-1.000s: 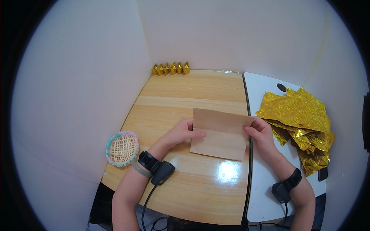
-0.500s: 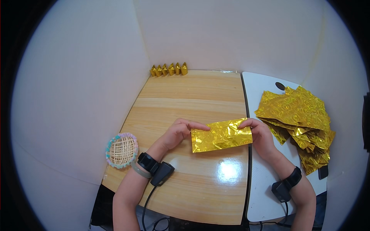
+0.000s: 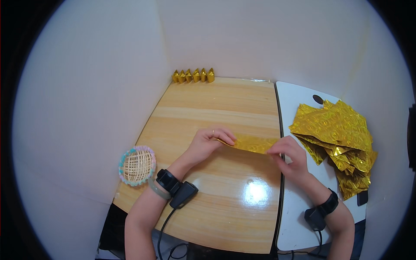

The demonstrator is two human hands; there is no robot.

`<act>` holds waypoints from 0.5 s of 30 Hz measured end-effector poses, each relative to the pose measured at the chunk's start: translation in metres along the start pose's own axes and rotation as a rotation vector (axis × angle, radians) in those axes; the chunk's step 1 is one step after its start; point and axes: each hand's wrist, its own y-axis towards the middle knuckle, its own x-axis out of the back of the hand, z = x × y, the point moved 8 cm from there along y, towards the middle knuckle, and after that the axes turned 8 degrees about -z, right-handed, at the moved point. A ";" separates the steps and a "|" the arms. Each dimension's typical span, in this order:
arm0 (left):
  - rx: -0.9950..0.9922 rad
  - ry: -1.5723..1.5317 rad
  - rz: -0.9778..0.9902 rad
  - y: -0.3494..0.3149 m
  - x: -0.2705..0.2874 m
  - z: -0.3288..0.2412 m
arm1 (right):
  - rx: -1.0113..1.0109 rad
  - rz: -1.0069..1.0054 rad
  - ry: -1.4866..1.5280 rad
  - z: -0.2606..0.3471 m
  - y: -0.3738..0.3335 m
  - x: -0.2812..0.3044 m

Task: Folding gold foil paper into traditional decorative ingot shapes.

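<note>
I look down on a light wooden tabletop (image 3: 216, 208) with pale grain, boxed in by plain white walls (image 3: 86, 86) on the left and at the back. Touching its right edge, at about three o'clock, is a smaller white table (image 3: 294, 216).

On that white table, between two and four o'clock, lies a loose pile of crinkled gold foil sheets (image 3: 336, 138), overlapping and fanned towards the lower right.

At eight o'clock, at the wooden top's left edge, sits a small round woven straw basket (image 3: 137, 165) with a pale beaded rim.

At twelve o'clock, against the back wall, six small folded gold foil pieces (image 3: 193, 75) stand in a close row, touching one another.

Near the centre, a narrow folded strip of gold foil paper (image 3: 251, 144) lies flat on the wood, running left to right and reaching almost to the seam between the tables.

My left hand (image 3: 208, 143) is curled over the strip's left end, fingertips pressing down on it; a ring shows on one finger. My right hand (image 3: 289, 157) pinches the strip's right end between thumb and fingers.

Each wrist carries a black band with a small black unit, left (image 3: 175, 187) and right (image 3: 321, 210), cables trailing towards six o'clock.
</note>
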 end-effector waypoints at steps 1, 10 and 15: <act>0.001 -0.002 -0.006 0.001 0.000 0.001 | 0.142 0.053 -0.092 0.011 0.000 -0.005; -0.011 0.398 0.195 -0.008 -0.024 0.004 | -0.057 0.374 -0.005 -0.002 -0.013 -0.037; -0.250 0.629 0.258 -0.010 -0.044 -0.009 | 0.068 0.239 -0.197 -0.008 -0.011 -0.028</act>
